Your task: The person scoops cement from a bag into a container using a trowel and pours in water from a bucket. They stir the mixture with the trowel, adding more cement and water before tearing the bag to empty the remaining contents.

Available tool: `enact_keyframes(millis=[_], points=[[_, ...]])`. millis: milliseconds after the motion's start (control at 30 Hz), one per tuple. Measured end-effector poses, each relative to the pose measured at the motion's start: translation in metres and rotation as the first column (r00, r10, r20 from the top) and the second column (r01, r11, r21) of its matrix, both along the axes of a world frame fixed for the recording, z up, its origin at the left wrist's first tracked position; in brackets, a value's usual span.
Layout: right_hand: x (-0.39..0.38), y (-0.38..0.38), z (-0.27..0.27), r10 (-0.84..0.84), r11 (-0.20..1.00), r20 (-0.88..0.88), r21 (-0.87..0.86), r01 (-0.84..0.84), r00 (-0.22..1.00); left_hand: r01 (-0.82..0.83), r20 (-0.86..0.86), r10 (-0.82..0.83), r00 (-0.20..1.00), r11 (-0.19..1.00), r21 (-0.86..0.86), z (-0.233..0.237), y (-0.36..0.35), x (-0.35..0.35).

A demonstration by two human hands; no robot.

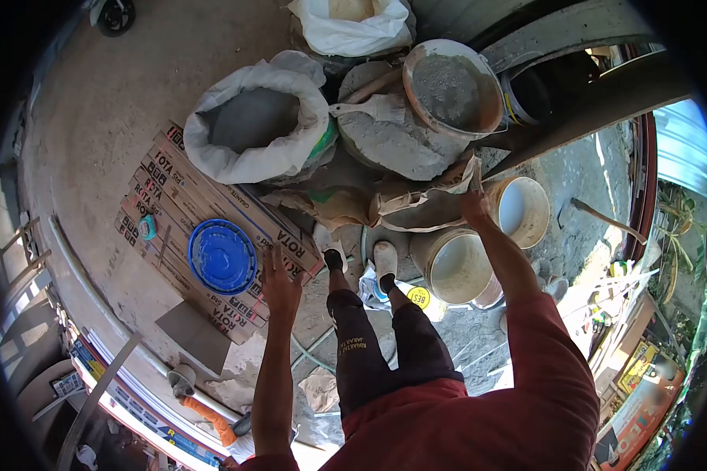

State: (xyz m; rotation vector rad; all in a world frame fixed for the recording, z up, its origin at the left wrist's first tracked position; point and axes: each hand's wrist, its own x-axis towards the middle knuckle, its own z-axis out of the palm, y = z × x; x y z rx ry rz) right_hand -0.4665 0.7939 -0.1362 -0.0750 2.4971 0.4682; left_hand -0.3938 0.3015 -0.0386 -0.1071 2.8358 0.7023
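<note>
My right hand is closed on the right rim of an opened brown paper sack, whose mouth gapes in front of my feet. Grey powder seems to lie inside it. My left hand hangs with its fingers spread, holding nothing, just right of a blue round lid. That lid rests on flat cardboard boxes. Behind the paper sack stands a white woven sack of grey powder. A brush lies on a grey-coated heap beside a bucket of wet grey mix.
Two pails with pale liquid, a nearer one and a farther one, stand right of my feet. A hose runs on the floor. A wooden-handled tool lies at right. Another white sack stands at the back.
</note>
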Motion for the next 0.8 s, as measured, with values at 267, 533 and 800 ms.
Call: enact_keyframes(millis=[267,533,800], points=[[0.009,0.009,0.010,-0.072,0.980,-0.003,-0.184,0.071,0.997,0.002,0.016,-0.002,1.000,0.999,-0.048,0.002,0.003,-0.004],[0.029,0.017,0.008,-0.099,0.955,-0.041,-0.284,0.084,0.994,0.003,-0.002,-0.003,1.000,1.000,-0.013,0.002,0.005,-0.005],[0.002,0.019,-0.025,-0.108,0.945,0.011,-0.308,0.106,0.994,-0.026,0.007,0.026,1.000,0.999,-0.018,0.002,0.008,-0.010]])
